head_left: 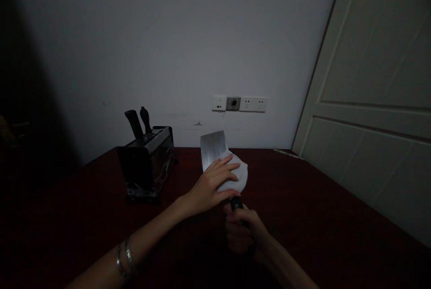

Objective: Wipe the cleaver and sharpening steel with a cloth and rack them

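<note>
A cleaver with a broad steel blade stands upright over the dark red table. My right hand is closed around its black handle, low in the middle of the view. My left hand presses a white cloth against the lower part of the blade, fingers curled over it. Bracelets circle my left wrist.
A black knife block with two dark handles sticking up stands on the table to the left of the blade. Wall sockets sit on the white wall behind. A pale door fills the right side.
</note>
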The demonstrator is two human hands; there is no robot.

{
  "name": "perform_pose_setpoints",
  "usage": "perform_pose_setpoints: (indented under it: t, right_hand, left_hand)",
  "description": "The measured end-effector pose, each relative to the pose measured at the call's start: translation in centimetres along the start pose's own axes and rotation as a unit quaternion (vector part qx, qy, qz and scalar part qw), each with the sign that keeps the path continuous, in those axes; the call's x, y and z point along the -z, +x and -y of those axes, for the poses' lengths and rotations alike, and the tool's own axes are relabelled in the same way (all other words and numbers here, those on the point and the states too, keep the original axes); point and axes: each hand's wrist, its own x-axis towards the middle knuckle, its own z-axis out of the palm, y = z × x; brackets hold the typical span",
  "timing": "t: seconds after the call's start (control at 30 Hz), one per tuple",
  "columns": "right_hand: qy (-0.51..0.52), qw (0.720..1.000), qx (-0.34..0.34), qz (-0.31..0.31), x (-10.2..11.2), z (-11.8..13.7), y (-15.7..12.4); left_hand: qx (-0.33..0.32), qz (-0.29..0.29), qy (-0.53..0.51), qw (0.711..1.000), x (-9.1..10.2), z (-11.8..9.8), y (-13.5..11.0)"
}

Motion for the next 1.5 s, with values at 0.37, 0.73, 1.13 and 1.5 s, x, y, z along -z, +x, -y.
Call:
perform_pose_setpoints:
  t: [0.37,0.73,1.13,1.5]
  right_hand:
    - [0.005,1.000,0.000,0.016,0.2,-0.1,0.1]
    - [-0.020,0.999,-0.005,-0.029,0.0,-0.6,0.2]
    - [-0.027,0.997,-0.022,-0.062,-0.1,-0.9,0.3]
    - [-0.018,0.999,-0.024,-0.025,0.1,-0.8,0.4]
  left_hand:
    - [-0.005,0.090,0.006,0.996,1.8,-0.7,0.5]
    - [-0.012,0.116,-0.005,0.993,2.5,0.1,0.7]
    - [0.014,0.097,0.017,0.995,1.6,-0.1,0.6]
    - [-0.034,0.131,0.008,0.991,2.6,-0.1,0.5]
